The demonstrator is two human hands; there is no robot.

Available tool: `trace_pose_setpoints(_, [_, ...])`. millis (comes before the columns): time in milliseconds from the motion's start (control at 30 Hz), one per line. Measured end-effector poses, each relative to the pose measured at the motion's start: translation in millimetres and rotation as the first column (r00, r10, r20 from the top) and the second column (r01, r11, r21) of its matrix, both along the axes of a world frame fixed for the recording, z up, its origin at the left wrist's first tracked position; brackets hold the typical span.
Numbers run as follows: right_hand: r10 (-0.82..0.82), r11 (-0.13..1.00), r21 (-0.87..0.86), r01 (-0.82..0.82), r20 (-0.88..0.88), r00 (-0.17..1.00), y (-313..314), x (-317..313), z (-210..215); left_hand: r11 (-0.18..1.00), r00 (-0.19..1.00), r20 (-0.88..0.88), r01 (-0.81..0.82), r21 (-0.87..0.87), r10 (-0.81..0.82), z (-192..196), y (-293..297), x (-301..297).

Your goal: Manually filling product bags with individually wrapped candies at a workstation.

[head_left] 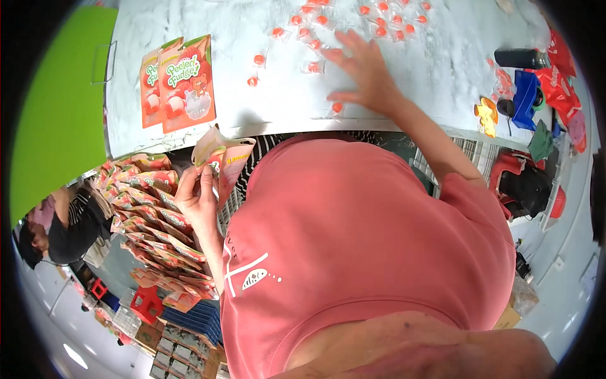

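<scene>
Head view: near left, the left hand [201,189] pinches a glossy pouch [235,159]; farther right, the right hand [371,74], fingers spread, hovers over a marbled table [451,69] near round, clear-wrapped candies [314,67].

Upper left, the front pouch [191,82] hides much of the rear pouch [150,104]. The top edge cuts off some wrapped candies [309,9]. Left of centre, fingers of the left hand [199,192] cover part of the held pouch [236,159] — its inside is unseen. Distant objects, lower left — too small to tell.
</scene>
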State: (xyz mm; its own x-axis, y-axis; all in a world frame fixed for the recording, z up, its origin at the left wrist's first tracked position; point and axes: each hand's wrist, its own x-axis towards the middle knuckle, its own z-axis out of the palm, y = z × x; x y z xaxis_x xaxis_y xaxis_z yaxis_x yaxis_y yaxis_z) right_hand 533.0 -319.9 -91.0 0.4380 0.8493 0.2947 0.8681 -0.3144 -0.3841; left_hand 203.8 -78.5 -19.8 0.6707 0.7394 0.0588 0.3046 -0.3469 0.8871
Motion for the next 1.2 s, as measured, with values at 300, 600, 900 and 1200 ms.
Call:
trace_pose_setpoints(300, [0.055, 0.998, 0.028, -0.058, 0.113, 0.992, 93.4, -0.3, -44.7, 0.995, 0.997, -0.014, 0.081, 0.057, -0.08, -0.3, -9.2, 25.6])
trace_pose_setpoints(600, [0.032, 0.992, 0.114, -0.047, 0.131, 0.991, 78.5, 42.3, -50.4, 0.997, 0.997, -0.06, -0.042, 0.061, 0.045, -15.8, -4.9, -4.8])
trace_pose_setpoints(900, [0.102, 0.945, 0.319, -0.074, -0.071, 0.992, 79.2, 25.1, -30.7, 0.998, 0.998, -0.02, -0.062, -0.002, 0.062, -19.0, 3.1, 2.2])
trace_pose_setpoints(1200, [0.218, 0.936, 0.25, -0.247, 0.139, 0.966, 147.0, 23.9, -57.7, 0.998, 0.998, -0.046, -0.038, 0.048, 0.04, -20.6, -3.7, 2.2])
